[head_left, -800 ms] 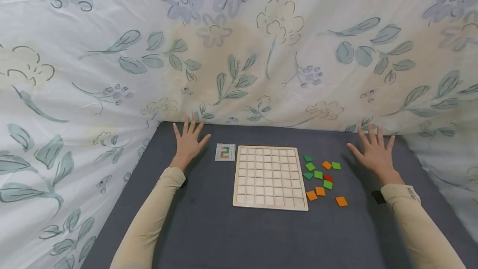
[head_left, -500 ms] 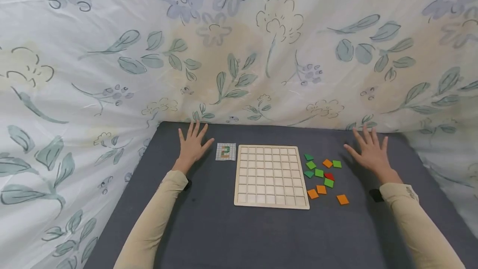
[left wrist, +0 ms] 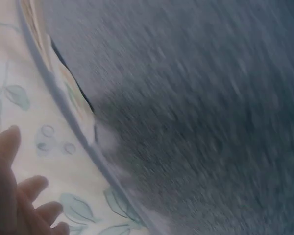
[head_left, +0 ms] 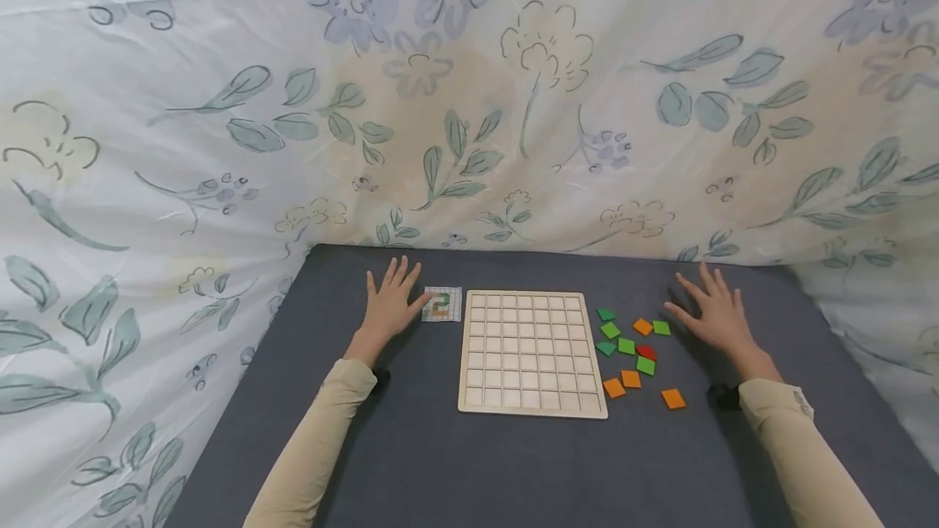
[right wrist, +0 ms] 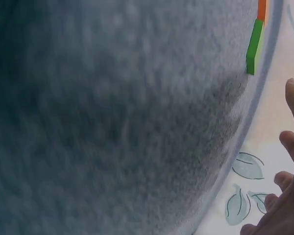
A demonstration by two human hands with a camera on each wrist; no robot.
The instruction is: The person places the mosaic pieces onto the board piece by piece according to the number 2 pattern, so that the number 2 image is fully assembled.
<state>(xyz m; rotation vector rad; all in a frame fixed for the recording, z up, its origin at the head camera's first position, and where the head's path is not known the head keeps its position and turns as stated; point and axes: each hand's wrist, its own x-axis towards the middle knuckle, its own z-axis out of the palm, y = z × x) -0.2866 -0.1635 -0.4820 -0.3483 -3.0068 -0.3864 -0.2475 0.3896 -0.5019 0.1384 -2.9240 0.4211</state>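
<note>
My left hand (head_left: 391, 305) is spread over the table's back left, its thumb overlapping the edge of a small printed card (head_left: 443, 305) with a coloured figure on a grid. Both hands hold nothing. On the other side, my right hand (head_left: 717, 316) hovers with fingers apart, just right of the loose tiles. Between the hands lies a square wooden grid board (head_left: 531, 354) with bare cells. Beside its right edge are scattered several flat tiles: green squares (head_left: 626, 345), orange squares (head_left: 673, 398), a red piece (head_left: 645, 352) and darker green pieces (head_left: 606, 314).
The dark grey table (head_left: 528, 471) ends at the back against a hanging floral cloth (head_left: 543, 104), which also runs down the left and right sides. In the right wrist view, a green tile (right wrist: 255, 46) shows near the table's far edge.
The left hand has moved right and nearer, so its thumb now overlaps the card. The right hand has shifted left toward the tiles. Board and tiles have stayed in place.
</note>
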